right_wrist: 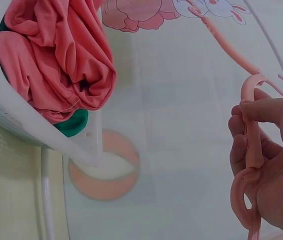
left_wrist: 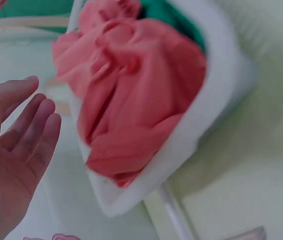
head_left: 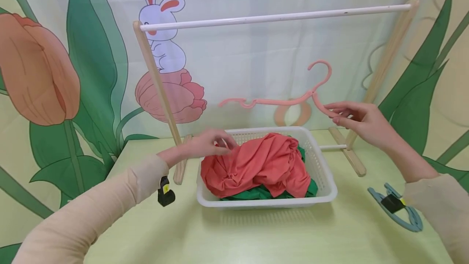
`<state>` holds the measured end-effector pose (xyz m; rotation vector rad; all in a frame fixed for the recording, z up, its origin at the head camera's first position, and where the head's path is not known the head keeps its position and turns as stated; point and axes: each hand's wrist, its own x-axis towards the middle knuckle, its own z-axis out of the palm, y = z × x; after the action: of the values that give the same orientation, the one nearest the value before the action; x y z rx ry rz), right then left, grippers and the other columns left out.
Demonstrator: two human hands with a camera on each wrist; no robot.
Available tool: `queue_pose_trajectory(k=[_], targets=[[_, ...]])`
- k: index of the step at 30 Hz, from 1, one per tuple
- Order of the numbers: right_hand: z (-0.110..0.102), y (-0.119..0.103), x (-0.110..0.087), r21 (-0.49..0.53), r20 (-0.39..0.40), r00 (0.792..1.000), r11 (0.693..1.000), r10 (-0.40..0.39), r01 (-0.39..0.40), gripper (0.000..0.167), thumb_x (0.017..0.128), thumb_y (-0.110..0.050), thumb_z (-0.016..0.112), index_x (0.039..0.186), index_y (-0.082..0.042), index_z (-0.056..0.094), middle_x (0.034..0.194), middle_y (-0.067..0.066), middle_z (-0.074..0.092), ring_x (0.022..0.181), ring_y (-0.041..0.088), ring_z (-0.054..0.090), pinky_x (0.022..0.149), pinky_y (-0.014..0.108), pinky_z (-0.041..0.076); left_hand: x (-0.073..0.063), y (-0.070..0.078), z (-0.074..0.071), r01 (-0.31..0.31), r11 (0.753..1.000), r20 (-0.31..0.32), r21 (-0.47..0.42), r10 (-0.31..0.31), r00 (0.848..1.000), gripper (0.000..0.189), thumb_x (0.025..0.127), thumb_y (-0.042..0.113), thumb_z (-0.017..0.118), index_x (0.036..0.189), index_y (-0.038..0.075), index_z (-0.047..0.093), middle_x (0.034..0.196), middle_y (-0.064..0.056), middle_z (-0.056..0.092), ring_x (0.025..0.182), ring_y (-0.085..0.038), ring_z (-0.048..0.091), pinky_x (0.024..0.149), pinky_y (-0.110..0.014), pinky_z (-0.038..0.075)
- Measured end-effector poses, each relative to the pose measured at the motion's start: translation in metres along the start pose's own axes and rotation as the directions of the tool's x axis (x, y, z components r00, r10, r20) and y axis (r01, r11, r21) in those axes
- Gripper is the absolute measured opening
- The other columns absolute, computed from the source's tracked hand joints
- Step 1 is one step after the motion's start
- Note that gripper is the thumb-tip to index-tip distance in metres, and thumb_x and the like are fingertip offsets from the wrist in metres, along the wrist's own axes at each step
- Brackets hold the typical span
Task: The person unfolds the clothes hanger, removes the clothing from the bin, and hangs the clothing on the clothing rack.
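A pink clothes hanger [head_left: 282,102] is held up in the air by my right hand [head_left: 362,121], its hook pointing upward. In the right wrist view, fingers and thumb wrap one arm of the hanger [right_wrist: 252,130]. My left hand [head_left: 212,144] hovers at the left side of the basket, fingers loosely bent with nothing in them; the left wrist view shows its palm [left_wrist: 11,170] apart from the cloth. Crumpled coral-red fabric [head_left: 261,162] lies heaped in the white plastic basket [head_left: 267,203]. Green fabric [head_left: 256,193] peeks out beneath it.
Behind the basket stands a rack with a white rail [head_left: 275,18] and wooden posts [head_left: 157,80]. A blue-grey hanger [head_left: 399,219] lies on the pale green table [head_left: 227,239] at right, near my right sleeve. A printed curtain [head_left: 234,60] hangs at the back.
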<state>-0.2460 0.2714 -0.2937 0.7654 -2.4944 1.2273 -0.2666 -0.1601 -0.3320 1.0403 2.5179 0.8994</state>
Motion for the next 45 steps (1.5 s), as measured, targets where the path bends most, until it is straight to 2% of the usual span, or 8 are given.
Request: queue_pose_trajectory(k=[5, 11, 15, 19, 25, 30, 40, 45], targets=[[0.000, -0.001, 0.001, 0.010, -0.001, 1.000, 1.000, -0.009, 0.009, 0.034, 0.094, -0.004, 0.064, 0.128, -0.005, 0.065, 0.090, -0.017, 0.070, 0.077, 0.002, 0.065, 0.059, 0.018, 0.046, 0.017, -0.016, -0.010, 0.079, 0.995, -0.092, 0.063, -0.073, 0.993, 0.027, 0.095, 0.013, 0.064, 0.121, 0.012, 0.068, 0.123, -0.011, 0.069, 0.110, -0.025, 0.067, 0.084, -0.033, 0.059], [0.002, 0.001, 0.001, 0.011, 0.019, 1.000, 1.000, -0.017, 0.017, 0.034, 0.094, -0.004, 0.064, 0.128, -0.005, 0.065, 0.090, -0.016, 0.070, 0.077, 0.003, 0.064, 0.056, 0.021, 0.044, 0.021, -0.038, 0.005, 0.142, 0.981, 0.020, 0.132, -0.146, 0.989, 0.028, 0.095, 0.017, 0.065, 0.123, 0.013, 0.069, 0.119, -0.006, 0.071, 0.108, -0.020, 0.067, 0.090, -0.029, 0.057], [0.002, 0.001, 0.001, -0.002, 0.018, 1.000, 1.000, 0.003, -0.003, 0.033, 0.095, -0.006, 0.064, 0.128, -0.007, 0.065, 0.089, -0.016, 0.070, 0.076, 0.004, 0.063, 0.056, 0.022, 0.044, 0.019, -0.039, -0.002, 0.086, 0.993, 0.027, 0.083, -0.089, 0.996, 0.020, 0.095, 0.006, 0.063, 0.113, 0.006, 0.073, 0.106, -0.010, 0.074, 0.094, -0.018, 0.068, 0.083, -0.031, 0.059], [0.000, 0.002, 0.000, -0.005, 0.002, 1.000, 1.000, 0.004, -0.004, 0.034, 0.095, -0.006, 0.064, 0.128, -0.007, 0.065, 0.090, -0.016, 0.070, 0.078, 0.003, 0.064, 0.059, 0.019, 0.045, 0.019, -0.028, -0.033, 0.084, 0.996, -0.132, 0.024, -0.080, 0.988, 0.016, 0.096, 0.005, 0.062, 0.107, 0.004, 0.073, 0.103, -0.012, 0.074, 0.085, -0.017, 0.070, 0.080, -0.034, 0.060], [-0.004, 0.003, 0.000, 0.025, -0.029, 1.000, 1.000, 0.011, -0.010, 0.035, 0.094, -0.004, 0.064, 0.129, -0.005, 0.064, 0.092, -0.017, 0.071, 0.079, 0.002, 0.066, 0.062, 0.016, 0.050, 0.022, 0.000, -0.080, 0.065, 0.992, -0.373, -0.111, -0.103, 0.922, 0.019, 0.098, 0.009, 0.060, 0.113, 0.006, 0.071, 0.111, -0.013, 0.072, 0.097, -0.021, 0.070, 0.084, -0.027, 0.055], [-0.011, -0.005, -0.002, 0.068, -0.054, 0.997, 0.997, 0.048, -0.045, 0.037, 0.094, -0.004, 0.064, 0.131, -0.005, 0.063, 0.093, -0.018, 0.072, 0.080, 0.001, 0.068, 0.062, 0.016, 0.050, 0.018, 0.010, -0.086, -0.016, 0.969, -0.445, -0.246, -0.099, 0.890, 0.020, 0.097, 0.011, 0.062, 0.114, 0.004, 0.071, 0.103, -0.007, 0.074, 0.092, -0.012, 0.070, 0.071, -0.018, 0.051], [-0.016, -0.002, -0.005, 0.101, -0.048, 0.998, 0.994, 0.042, -0.037, 0.038, 0.094, -0.001, 0.063, 0.132, -0.005, 0.062, 0.096, -0.017, 0.072, 0.080, 0.001, 0.068, 0.058, 0.017, 0.047, -0.019, 0.002, -0.016, 0.013, 0.975, -0.108, -0.221, -0.038, 0.993, 0.017, 0.094, 0.009, 0.065, 0.110, 0.008, 0.072, 0.106, -0.008, 0.071, 0.092, -0.016, 0.064, 0.084, -0.030, 0.058], [-0.010, 0.002, -0.004, 0.081, -0.028, 0.999, 0.997, 0.019, -0.017, 0.037, 0.093, -0.001, 0.063, 0.130, -0.003, 0.062, 0.097, -0.015, 0.071, 0.080, 0.003, 0.068, 0.068, 0.014, 0.053, -0.024, -0.008, 0.006, 0.001, 0.997, 0.116, -0.077, 0.008, 0.993, 0.016, 0.093, 0.010, 0.068, 0.108, 0.010, 0.072, 0.102, -0.005, 0.070, 0.088, -0.010, 0.061, 0.081, -0.021, 0.055]])
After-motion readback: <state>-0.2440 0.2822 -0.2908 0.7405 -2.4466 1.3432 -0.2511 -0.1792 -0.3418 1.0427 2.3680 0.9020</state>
